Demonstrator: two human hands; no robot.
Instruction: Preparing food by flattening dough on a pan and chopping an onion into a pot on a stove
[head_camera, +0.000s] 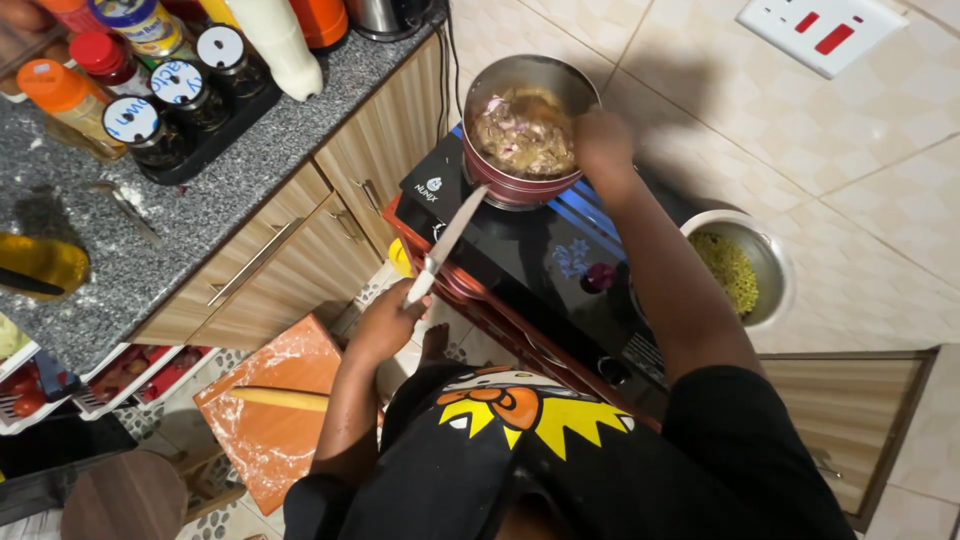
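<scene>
Pot (520, 180) holds chopped onions; bowl (775, 262) holds yellow grains; left hand (385, 325) grips knife (445, 245).

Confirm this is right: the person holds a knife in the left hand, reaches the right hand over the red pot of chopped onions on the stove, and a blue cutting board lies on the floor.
One detail is wrong. The head view shows the cutting board is orange, not blue. The rest stands: the left hand holds the knife, and the right hand reaches over the red pot of chopped onions on the stove.

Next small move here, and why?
Probably lay the knife on the orange cutting board: the left hand holds it blade-first beside the pot, while the right hand is at the pot's rim.
</scene>
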